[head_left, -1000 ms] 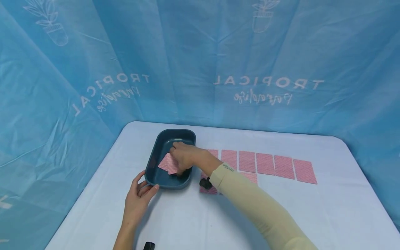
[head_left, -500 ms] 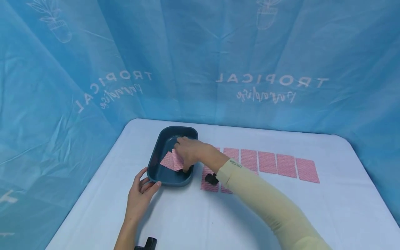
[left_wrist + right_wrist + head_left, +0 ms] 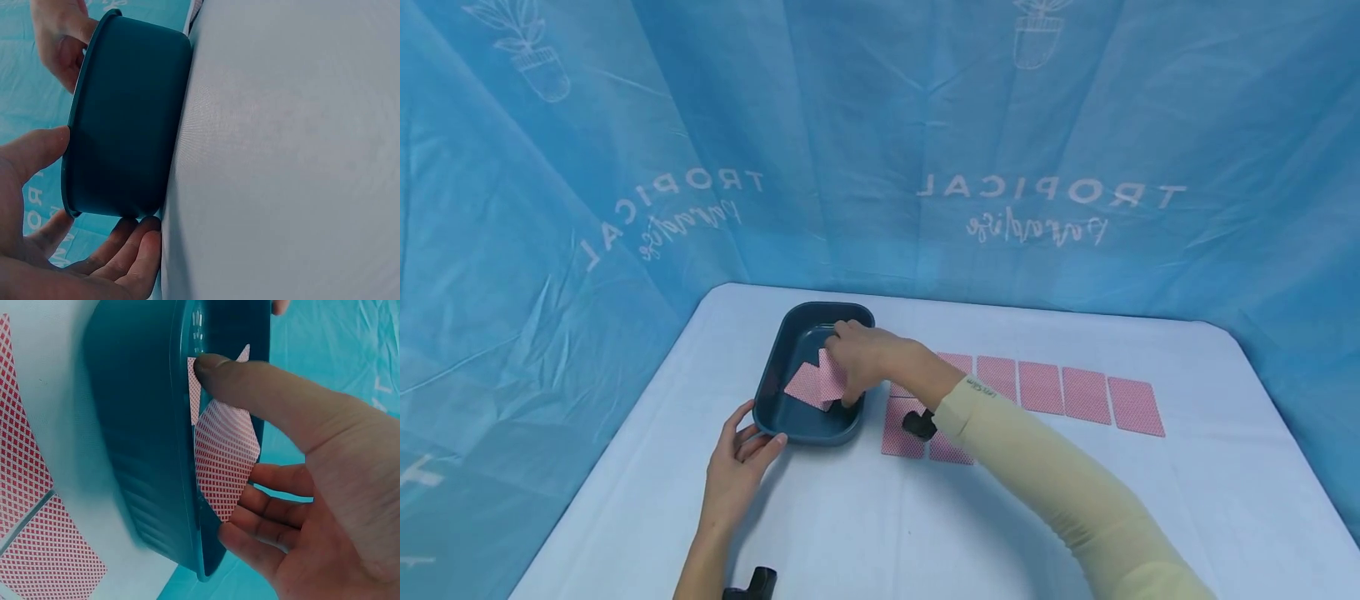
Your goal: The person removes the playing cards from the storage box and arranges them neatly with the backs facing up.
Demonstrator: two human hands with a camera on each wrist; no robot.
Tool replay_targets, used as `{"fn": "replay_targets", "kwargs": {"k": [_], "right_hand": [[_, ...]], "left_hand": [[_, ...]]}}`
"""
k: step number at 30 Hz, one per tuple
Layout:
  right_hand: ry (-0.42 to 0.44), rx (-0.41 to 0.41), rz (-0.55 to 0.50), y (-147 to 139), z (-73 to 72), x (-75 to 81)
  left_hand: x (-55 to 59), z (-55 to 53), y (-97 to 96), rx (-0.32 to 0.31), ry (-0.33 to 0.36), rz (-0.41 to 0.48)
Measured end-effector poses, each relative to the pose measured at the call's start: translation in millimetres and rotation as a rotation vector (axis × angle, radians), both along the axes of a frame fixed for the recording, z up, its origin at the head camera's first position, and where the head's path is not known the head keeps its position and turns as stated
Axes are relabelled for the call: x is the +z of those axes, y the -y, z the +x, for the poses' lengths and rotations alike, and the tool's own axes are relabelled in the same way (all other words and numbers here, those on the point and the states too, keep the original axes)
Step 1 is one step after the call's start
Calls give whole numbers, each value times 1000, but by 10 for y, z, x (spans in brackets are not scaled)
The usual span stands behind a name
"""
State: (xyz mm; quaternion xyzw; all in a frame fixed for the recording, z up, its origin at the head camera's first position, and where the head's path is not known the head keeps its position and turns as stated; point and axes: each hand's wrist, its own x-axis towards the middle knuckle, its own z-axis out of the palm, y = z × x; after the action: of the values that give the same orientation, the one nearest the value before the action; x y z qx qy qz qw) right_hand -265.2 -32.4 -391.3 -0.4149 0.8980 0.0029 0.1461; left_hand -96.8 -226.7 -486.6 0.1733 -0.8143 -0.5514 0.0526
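Note:
A dark blue rectangular tub [image 3: 816, 437] stands at the left of the table. My left hand [image 3: 733, 479] holds its near left corner, thumb at the rim [image 3: 70, 156] and fingers against the outer wall. Inside the tub, my right hand [image 3: 868, 360] pinches a red-and-white patterned playing card [image 3: 228, 456] between thumb and fingers. Tilted up, this card [image 3: 831, 377] partly overlaps another playing card [image 3: 803, 385] in the tub. The pinched card's face is hidden.
Several playing cards [image 3: 1041, 387] lie back up in a row right of the tub, with more cards [image 3: 902, 437] in a nearer row; my sleeve [image 3: 1037, 483] covers some. Blue curtains [image 3: 850, 150] hang behind and left of the white table [image 3: 925, 542].
My right hand has shifted right and slightly up with the pinched card, which now stands steeper. My left hand keeps its hold on the tub. The head view has shifted slightly.

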Motion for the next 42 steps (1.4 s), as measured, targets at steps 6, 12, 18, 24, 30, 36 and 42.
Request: {"fn": "replay_targets", "kwargs": {"k": [6,12,18,24,30,36,42], "right_hand": [[-8,-17,9,-75,12,51],[-10,-21,-25,-230,6,79],[20,-30,-35,-391,17,52],[32,-24,-58,-441,51,26],[30,-31,-53,-523,91,10],[41,-19,-90,-626,118,-69],[39,-58,-47,-798,97,-142]], "left_hand": [[8,-7,4,-12,-13,17],[2,-8,10,-14,-13,28],[-1,-33,-3,-18,-8,37],[6,-16,7,1,0,20],[-1,-15,22,23,26,21],[-13,23,62,43,29,3],[-46,6,50,24,7,29]]}}
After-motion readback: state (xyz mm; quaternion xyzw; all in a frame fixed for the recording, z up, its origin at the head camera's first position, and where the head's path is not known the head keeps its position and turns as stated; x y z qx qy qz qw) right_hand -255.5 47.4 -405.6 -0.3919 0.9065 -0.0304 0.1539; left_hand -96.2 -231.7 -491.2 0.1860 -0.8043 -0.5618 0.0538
